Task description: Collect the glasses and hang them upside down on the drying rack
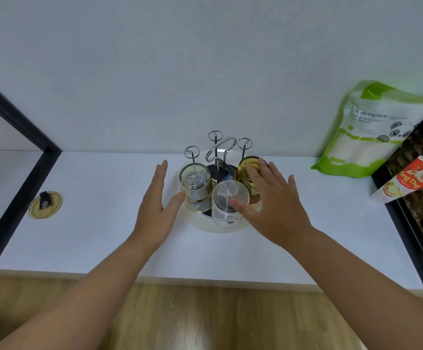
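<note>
Between our hands stands the drying rack [215, 223], with three glasses hung upside down on its pegs. Our left hand [155, 208] is spread flat, its thumb just beside the smoky glass [195, 183]. Our right hand [271, 205] is spread too, fingers over the amber glass [243, 170], thumb touching the clear glass [227, 205].

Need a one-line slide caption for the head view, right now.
Three glasses inverted on the drying rack: both hands open, right hand touching the amber glass, left hand beside.
</note>
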A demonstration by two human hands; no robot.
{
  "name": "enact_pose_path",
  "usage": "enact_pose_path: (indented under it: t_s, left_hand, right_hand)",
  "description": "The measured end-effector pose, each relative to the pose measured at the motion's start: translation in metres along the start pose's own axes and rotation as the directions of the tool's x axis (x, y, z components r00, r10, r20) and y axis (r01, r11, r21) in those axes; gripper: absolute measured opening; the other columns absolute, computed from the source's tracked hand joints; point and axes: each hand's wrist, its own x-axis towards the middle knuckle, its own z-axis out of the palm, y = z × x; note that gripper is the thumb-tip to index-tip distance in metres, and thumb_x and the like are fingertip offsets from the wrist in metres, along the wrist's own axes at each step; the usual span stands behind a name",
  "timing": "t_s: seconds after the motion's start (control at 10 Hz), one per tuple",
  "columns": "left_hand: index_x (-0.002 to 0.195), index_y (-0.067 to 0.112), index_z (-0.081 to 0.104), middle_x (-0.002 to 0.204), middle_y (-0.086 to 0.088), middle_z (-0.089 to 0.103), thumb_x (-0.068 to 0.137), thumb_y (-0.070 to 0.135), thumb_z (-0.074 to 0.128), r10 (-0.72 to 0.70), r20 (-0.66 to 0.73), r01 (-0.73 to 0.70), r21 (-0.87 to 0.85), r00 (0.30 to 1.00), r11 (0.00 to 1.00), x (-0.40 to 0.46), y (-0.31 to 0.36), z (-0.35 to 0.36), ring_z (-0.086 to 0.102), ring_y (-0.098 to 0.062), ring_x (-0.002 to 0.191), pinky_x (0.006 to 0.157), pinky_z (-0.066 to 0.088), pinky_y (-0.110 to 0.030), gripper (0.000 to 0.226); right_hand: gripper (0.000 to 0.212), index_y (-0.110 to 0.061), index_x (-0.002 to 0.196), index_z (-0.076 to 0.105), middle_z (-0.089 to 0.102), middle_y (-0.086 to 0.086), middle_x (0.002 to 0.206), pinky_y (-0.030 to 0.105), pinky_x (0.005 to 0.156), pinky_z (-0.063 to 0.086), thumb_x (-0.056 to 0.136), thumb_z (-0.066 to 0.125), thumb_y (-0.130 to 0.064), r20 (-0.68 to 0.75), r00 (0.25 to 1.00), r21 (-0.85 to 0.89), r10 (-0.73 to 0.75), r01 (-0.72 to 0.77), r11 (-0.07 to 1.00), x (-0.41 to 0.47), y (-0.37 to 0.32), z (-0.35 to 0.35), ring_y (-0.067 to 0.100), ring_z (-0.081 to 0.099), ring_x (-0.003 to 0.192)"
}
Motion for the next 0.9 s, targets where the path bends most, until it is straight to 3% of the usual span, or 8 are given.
enact_pose_path:
  t_s: [0.1, 0.2, 0.6, 0.8, 0.9]
  left_hand:
    - [0.16, 0.047, 0.015, 0.169, 0.024, 0.006, 0.097, 0.055, 0.057, 0.144, 0.027, -0.146, 0.094, 0.989, 0.985, -0.009, 0.011, 0.007, 0.008, 0.003, 0.154, 0.123, 0.017, -0.034, 0.076]
    - [0.161, 0.041, 0.02, 0.17, 0.022, 0.005, 0.096, 0.057, 0.059, 0.208, 0.076, -0.218, 0.163, 0.975, 0.962, -0.012, 0.015, 0.014, 0.004, 0.0, 0.156, 0.124, 0.019, -0.038, 0.078]
    - [0.16, 0.037, 0.026, 0.171, 0.018, 0.004, 0.092, 0.068, 0.053, 0.178, 0.116, -0.201, 0.245, 0.977, 0.948, -0.01, 0.021, 0.017, 0.006, -0.008, 0.158, 0.124, 0.024, -0.052, 0.079]
    - [0.16, 0.041, 0.023, 0.172, 0.016, 0.003, 0.09, 0.074, 0.046, 0.183, 0.147, -0.218, 0.271, 0.972, 0.937, -0.005, 0.029, 0.005, -0.003, -0.006, 0.158, 0.128, 0.007, -0.05, 0.081]
    - [0.16, 0.042, 0.024, 0.171, 0.017, 0.009, 0.093, 0.07, 0.048, 0.182, 0.15, -0.218, 0.27, 0.972, 0.938, -0.005, 0.048, -0.009, 0.0, -0.004, 0.157, 0.128, 0.006, -0.047, 0.076]
  right_hand:
    - [0.091, -0.029, 0.165, 0.021, 0.007, -0.001, 0.176, 0.057, 0.127, 0.003, 0.091, 0.04, -0.078, -0.01, 1.0, -0.008, 0.013, -0.013, 1.0, -0.002, -0.004, 0.004, 0.018, -0.001, 0.162]
    - [0.092, -0.028, 0.165, 0.022, 0.007, 0.0, 0.176, 0.057, 0.127, 0.003, 0.09, 0.036, -0.079, -0.019, 0.999, -0.024, 0.032, -0.032, 0.999, -0.004, -0.007, 0.007, 0.02, -0.001, 0.162]
    - [0.095, -0.026, 0.165, 0.02, 0.007, 0.002, 0.176, 0.059, 0.128, 0.003, 0.088, 0.026, -0.082, -0.002, 0.997, -0.074, 0.079, -0.079, 0.994, -0.008, -0.016, 0.007, 0.024, -0.003, 0.162]
    - [0.091, -0.028, 0.165, 0.022, 0.007, 0.0, 0.176, 0.057, 0.128, 0.004, 0.091, 0.036, -0.081, 0.003, 0.997, -0.022, 0.079, -0.079, 0.997, -0.01, -0.018, -0.005, 0.023, -0.002, 0.162]
    - [0.091, -0.029, 0.164, 0.025, 0.009, -0.001, 0.176, 0.054, 0.129, 0.007, 0.09, 0.039, -0.08, -0.009, 0.996, 0.045, 0.092, -0.092, 0.995, -0.013, -0.025, -0.024, 0.021, 0.001, 0.162]
